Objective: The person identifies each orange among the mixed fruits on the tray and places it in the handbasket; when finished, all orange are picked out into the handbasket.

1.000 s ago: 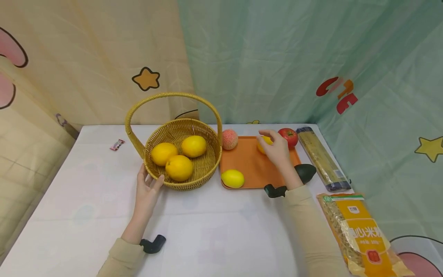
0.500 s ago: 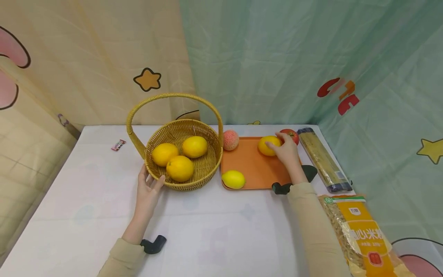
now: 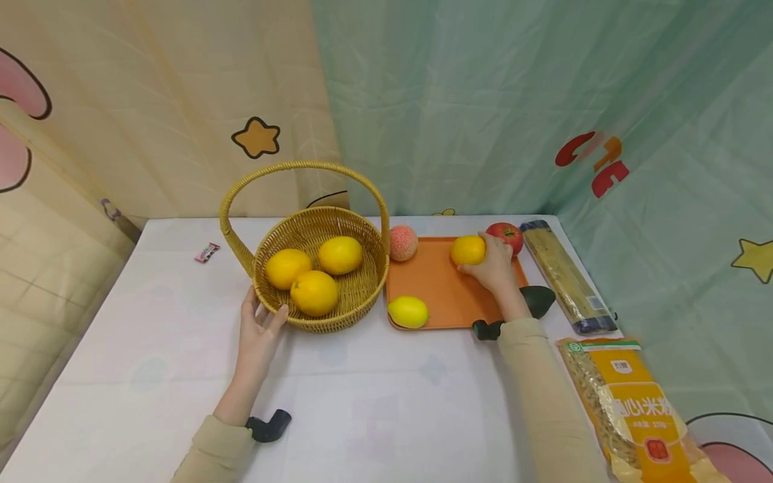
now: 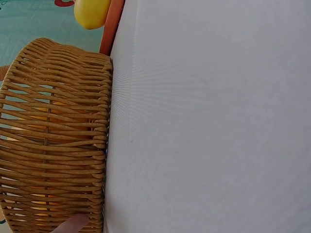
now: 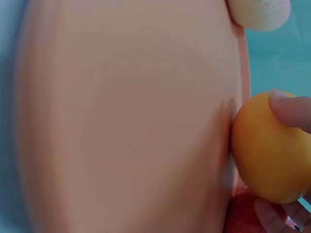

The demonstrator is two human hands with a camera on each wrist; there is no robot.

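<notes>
My right hand [image 3: 494,266] pinches a yellow-orange orange [image 3: 468,250] between thumb and fingers at the back right of the orange tray [image 3: 431,278]. In the right wrist view, the thumb lies across that orange [image 5: 272,150]. My left hand [image 3: 256,339] rests against the front left outer side of a wicker basket [image 3: 321,327], thumb and fingers spread. Its thumb [image 4: 73,224] touches the weave low down; its other fingertips are partly hidden. Inside the basket lie three similar oranges [image 3: 314,293]. A lemon [image 3: 408,312] sits at the tray's front left corner.
Around the tray are a pink peach [image 3: 402,243], a red apple [image 3: 506,237] and a dark green fruit [image 3: 537,300] partly behind the right wrist. Two food packs, a long noodle pack [image 3: 566,278] and a yellow bag [image 3: 640,409], lie right. A small candy [image 3: 207,253] lies left.
The right hand has moved a little right, come down around the orange on the tray and closed on it. The left hand and basket have stayed put.
</notes>
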